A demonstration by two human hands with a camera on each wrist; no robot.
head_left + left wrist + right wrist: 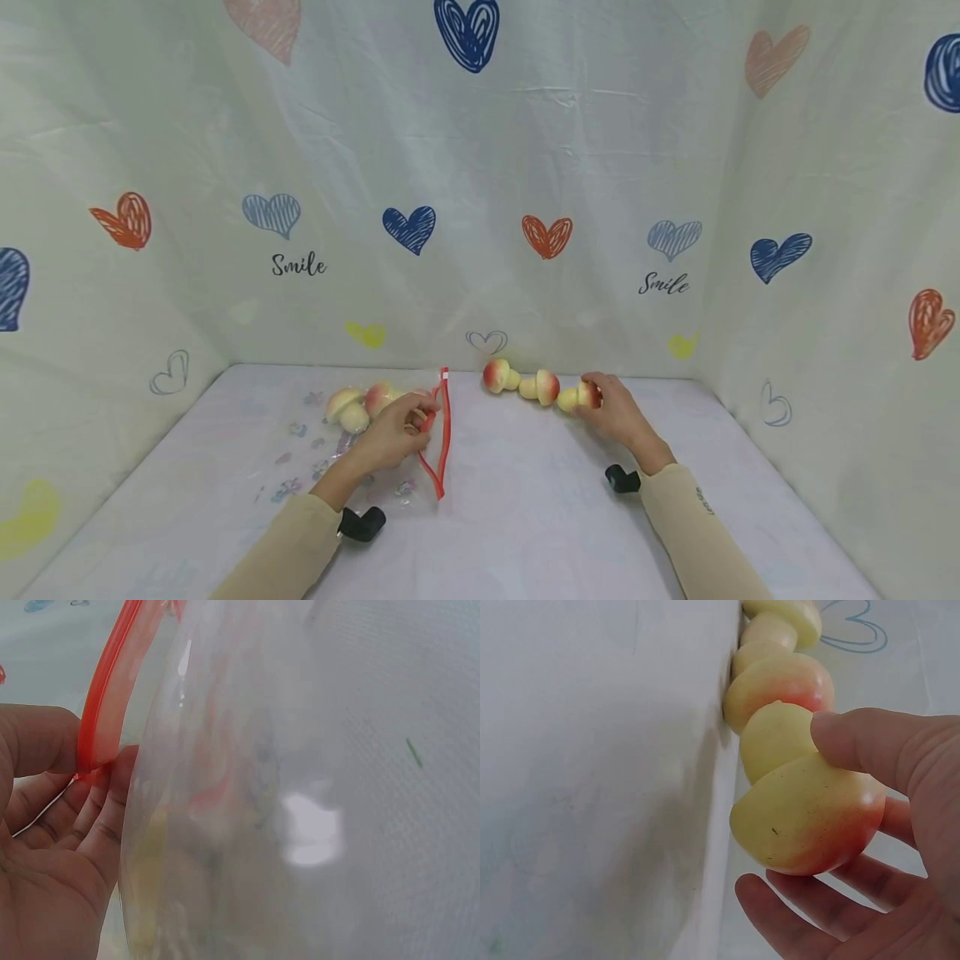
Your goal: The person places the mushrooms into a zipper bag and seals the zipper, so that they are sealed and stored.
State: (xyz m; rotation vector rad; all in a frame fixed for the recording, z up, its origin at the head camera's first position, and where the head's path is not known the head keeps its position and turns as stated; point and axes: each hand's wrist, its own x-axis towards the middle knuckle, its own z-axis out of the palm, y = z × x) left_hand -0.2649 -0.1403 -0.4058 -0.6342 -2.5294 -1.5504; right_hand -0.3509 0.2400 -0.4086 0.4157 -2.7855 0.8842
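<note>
My left hand (pixel 393 432) pinches the red zip edge (pixel 109 682) of a clear plastic bag (pixel 247 892) between thumb and fingers. Inside the bag are several toy mushrooms (pixel 349 410), yellow with reddish caps, blurred through the plastic in the left wrist view. The bag's mouth is parted. On the right, my right hand (pixel 617 414) holds a toy mushroom (pixel 802 817) by its cap, thumb on top and fingers curved around the far side. Its stem points toward a second mushroom (pixel 542 387), with a third mushroom (pixel 498 376) farther left in the same row.
A white-covered table (pixel 517 517) meets a hanging cloth backdrop (pixel 480 150) printed with hearts and "Smile". The mushroom row lies near the table's back edge. Black wrist mounts (pixel 363 524) sit at both sleeves.
</note>
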